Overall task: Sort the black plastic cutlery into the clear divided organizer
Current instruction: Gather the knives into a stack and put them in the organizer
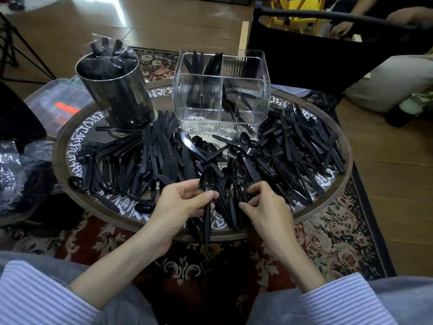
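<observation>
Nearest us, our left hand (185, 202) pinches a black spoon (207, 195) by the neck just below the bowl, thumb on top, its handle hanging down past the near rim of the round table (328, 207). Just beside it, our right hand (264, 205) curls thumb and fingertips around a small bundle of spoon handles (232, 207) lying at the near edge of the table; the two hands sit close together but do not touch.

We judge these pieces to be very light and fairly stiff, with a glossy finish that could slip through a loose pinch. The handle, close to the neck, looks like the sound place to hold: the bowl is smooth and rounded, and a grip far down the handle would let the piece swing. A bundle could fan apart unless we squeeze it evenly across all the handles.

Beyond the hands, the heap of cutlery (164, 160) covers most of the table, knives, forks and spoons lying mixed and crossed. Further back stands the clear organizer (220, 90), upright, with a few knives in a rear compartment and some spoons and forks in the front right one. To its left a shiny metal can (117, 90) holds wrapped cutlery.
</observation>
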